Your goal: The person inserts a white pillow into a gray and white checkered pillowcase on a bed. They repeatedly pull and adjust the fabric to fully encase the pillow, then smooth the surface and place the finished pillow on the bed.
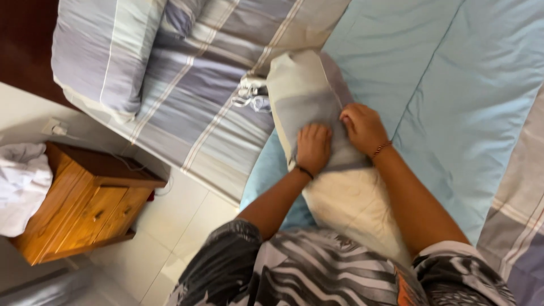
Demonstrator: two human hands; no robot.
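Pillow (345,198) lying on the bed (453,85) near its left edge, long axis running away from the body, so both arms reach it straight. Grey-and-cream pillowcase (303,90) covering the far half only; near half bare, cream. Left hand (313,148) pressed palm-down on the case's open hem, fingers curled into the cloth: grip closed on the pillowcase, apparently pinning the hem against the pillow so it does not slide. Right hand (362,127) just beside it, touching the same hem, fingers bunched in fabric: grip likewise closed on the pillowcase. Hands close together at the middle of the hem, likely for an even pull. Second pillow (102,54) at the bed's far left corner, on the striped sheet. White cord (249,96) lying beside the case's far end. Wooden nightstand (85,204) on the floor off the bed's left edge, white cloth (20,187) heaped on top.
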